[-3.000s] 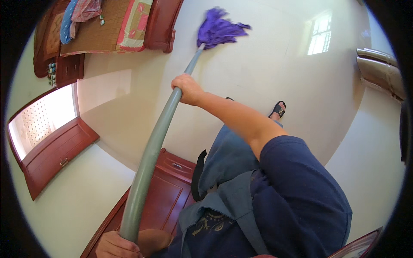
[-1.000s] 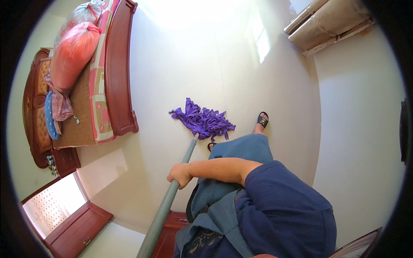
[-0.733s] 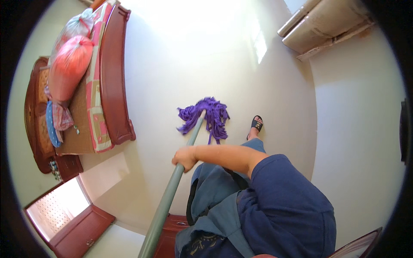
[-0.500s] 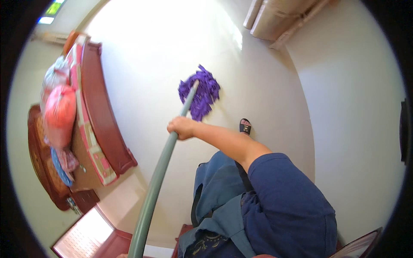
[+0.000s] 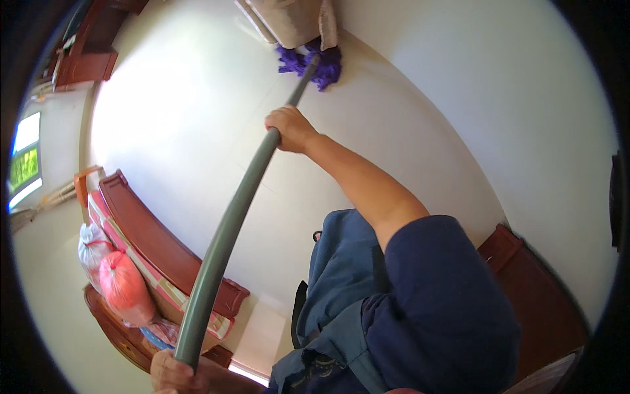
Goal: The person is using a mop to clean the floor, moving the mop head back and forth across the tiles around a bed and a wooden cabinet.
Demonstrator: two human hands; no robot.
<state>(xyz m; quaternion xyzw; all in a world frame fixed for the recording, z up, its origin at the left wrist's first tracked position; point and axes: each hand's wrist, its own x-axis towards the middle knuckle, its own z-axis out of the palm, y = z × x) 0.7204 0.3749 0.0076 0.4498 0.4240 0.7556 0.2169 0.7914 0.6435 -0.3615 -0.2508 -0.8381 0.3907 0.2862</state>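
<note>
A mop with a long grey-green handle (image 5: 230, 230) runs slantwise from the lower left up to a purple strip-cloth head (image 5: 328, 73). My right hand (image 5: 289, 128) is wrapped around the handle partway along, with the arm stretched forward. Lower down, near the bottom edge of the view, my left hand (image 5: 176, 373) grips the handle's near end. The mop head lies on the pale tiled floor (image 5: 197, 125) against the foot of a beige wrapped bundle (image 5: 289, 20), which hides part of the strips.
On the left stands a bed with a reddish wooden side rail (image 5: 154, 226). A pink bag (image 5: 126, 284) and a white bag (image 5: 92, 244) rest on it. Dark red wooden furniture (image 5: 535, 295) sits at the lower right by the wall (image 5: 499, 105). A wooden cabinet (image 5: 85, 67) is far left.
The mop head has gone from the middle of the floor forward to the wrapped bundle. My view has turned rightward, and my left hand has come fully into sight on the handle.
</note>
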